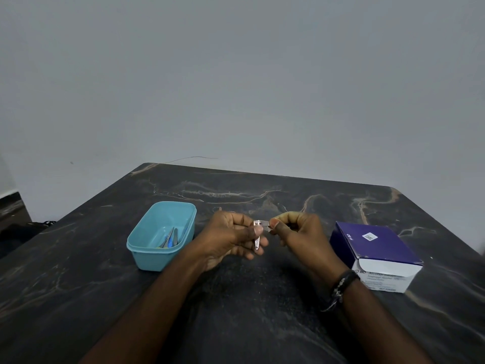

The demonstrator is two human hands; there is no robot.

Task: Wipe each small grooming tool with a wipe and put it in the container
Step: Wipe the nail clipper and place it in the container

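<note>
Clipper [257, 241] pinched in your left hand [231, 237], wipe [265, 225] pinched by right hand [296, 232]: rub every face, then drop it in the tub [147, 254].

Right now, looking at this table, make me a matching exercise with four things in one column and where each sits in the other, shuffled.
Things:
1. nail clipper
2. teal container
3. purple box
4. blue-handled tools

Places:
A. on the table, right of both hands
B. inside the container
C. held in the left hand
D. on the table, left of both hands

Pairs: 1-C, 2-D, 3-A, 4-B
</note>
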